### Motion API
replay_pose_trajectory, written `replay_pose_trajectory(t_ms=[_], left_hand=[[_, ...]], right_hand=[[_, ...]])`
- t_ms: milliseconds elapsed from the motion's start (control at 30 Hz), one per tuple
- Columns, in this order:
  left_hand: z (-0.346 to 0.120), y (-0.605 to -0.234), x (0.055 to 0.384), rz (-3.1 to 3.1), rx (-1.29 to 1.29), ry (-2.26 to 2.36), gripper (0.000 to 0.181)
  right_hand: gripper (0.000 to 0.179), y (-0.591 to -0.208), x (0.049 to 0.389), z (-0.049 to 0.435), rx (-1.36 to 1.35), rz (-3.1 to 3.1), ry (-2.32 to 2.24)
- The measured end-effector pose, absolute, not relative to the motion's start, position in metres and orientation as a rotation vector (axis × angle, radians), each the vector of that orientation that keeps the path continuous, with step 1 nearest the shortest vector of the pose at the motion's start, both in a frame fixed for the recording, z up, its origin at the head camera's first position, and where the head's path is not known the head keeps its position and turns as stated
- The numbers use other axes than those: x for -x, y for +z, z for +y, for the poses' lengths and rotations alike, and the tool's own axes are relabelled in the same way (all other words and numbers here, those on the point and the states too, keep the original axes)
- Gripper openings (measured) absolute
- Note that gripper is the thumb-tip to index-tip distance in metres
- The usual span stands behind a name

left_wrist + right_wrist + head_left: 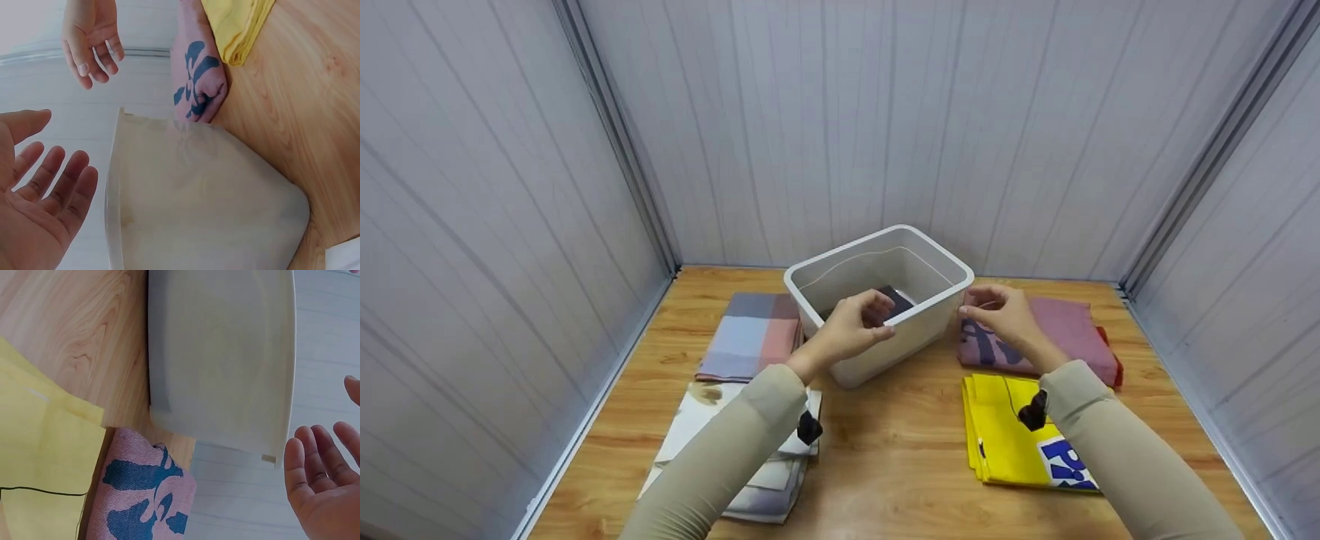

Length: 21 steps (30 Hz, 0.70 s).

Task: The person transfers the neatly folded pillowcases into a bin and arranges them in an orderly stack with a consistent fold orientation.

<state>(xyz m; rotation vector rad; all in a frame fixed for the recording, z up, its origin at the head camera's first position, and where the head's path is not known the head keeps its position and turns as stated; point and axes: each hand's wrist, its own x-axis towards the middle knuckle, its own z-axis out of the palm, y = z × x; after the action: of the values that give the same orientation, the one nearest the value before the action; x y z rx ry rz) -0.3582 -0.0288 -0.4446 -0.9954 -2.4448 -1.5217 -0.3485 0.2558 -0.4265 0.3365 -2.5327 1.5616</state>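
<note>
A white plastic bin (885, 349) stands turned at an angle near the back wall, with a dark item (897, 300) inside it. My left hand (851, 326) hovers over the bin's near left rim, fingers loosely bent, nothing held. Beyond the bin's right end, my right hand (1001, 311) is raised in front of a folded pink cloth with dark blue figures (1061, 330); its fingers are relaxed and hold nothing. Both palms appear bare in the wrist views, the left hand (45, 197) and the right hand (326, 478) each beside the bin's rim.
Left of the bin lies a folded plaid cloth (746, 337), with a stack of folded white cloths (772, 480) nearer. A folded yellow cloth (1012, 450) with blue lettering lies at the right. Pale panel walls (855, 135) enclose the wooden table (885, 465) at back and sides.
</note>
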Motion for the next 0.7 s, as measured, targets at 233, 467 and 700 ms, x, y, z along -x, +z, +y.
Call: replay_pose_trajectory(t_ms=[233, 467, 700], left_hand=[[-0.02, -0.451, 0.35, -2.468, 1.062, -1.49, 0.034], [-0.017, -0.459, 0.344, -2.496, 1.096, -1.447, 0.03], [-0.01, -0.469, 0.337, -2.55, 1.116, -1.4, 0.031]], right_hand=[[0.046, -0.454, 0.361, 0.266, -0.376, -2.565, 1.495], [0.046, -0.467, 0.355, 0.268, -0.397, -2.636, 1.396], [0.048, -0.477, 0.35, 0.269, -0.417, -2.645, 1.346]])
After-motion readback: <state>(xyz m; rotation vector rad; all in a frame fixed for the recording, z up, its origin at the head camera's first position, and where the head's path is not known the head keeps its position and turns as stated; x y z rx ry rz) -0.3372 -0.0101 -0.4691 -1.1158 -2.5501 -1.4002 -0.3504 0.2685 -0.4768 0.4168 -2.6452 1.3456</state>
